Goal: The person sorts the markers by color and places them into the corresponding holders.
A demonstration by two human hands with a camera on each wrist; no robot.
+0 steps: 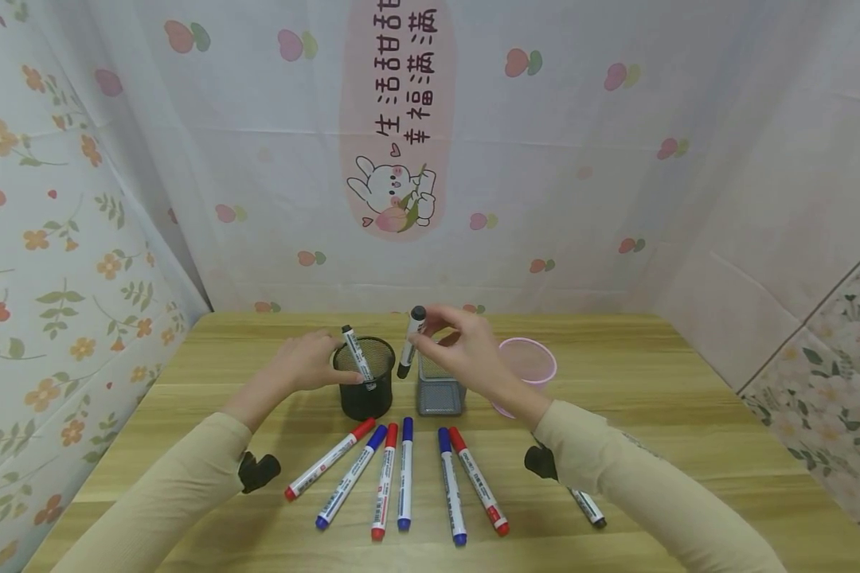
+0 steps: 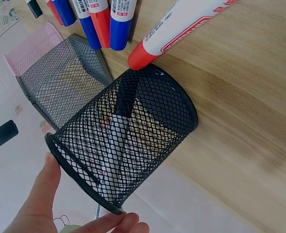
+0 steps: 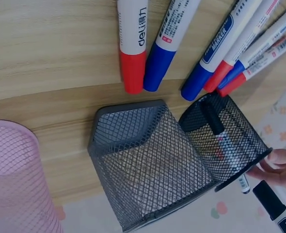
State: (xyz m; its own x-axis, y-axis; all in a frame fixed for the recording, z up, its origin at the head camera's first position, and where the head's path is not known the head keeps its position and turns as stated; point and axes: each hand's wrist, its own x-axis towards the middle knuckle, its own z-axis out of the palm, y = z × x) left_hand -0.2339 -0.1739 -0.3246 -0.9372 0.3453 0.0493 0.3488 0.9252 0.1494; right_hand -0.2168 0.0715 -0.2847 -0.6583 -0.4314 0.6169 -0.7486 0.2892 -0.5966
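My left hand (image 1: pixel 306 362) grips the rim of a round black mesh pen cup (image 1: pixel 365 398), with thumb and fingers at either side of the rim in the left wrist view. A black-capped whiteboard marker (image 2: pixel 115 145) leans inside that cup, its upper end above the rim. My right hand (image 1: pixel 469 350) pinches a second black-capped marker (image 1: pixel 409 342) and holds it tilted in the air, just right of the black cup. Its lower black end hangs near the cup's rim, apart from it. Behind and below the right hand stands a grey square mesh holder (image 3: pixel 148 155).
A pink mesh cup (image 3: pixel 12 170) stands right of the grey holder. Several red and blue markers (image 1: pixel 404 477) lie fanned out in front of the holders. Another black-capped marker (image 1: pixel 588 508) lies partly under the right forearm. A printed curtain (image 1: pixel 580 159) hangs behind the table.
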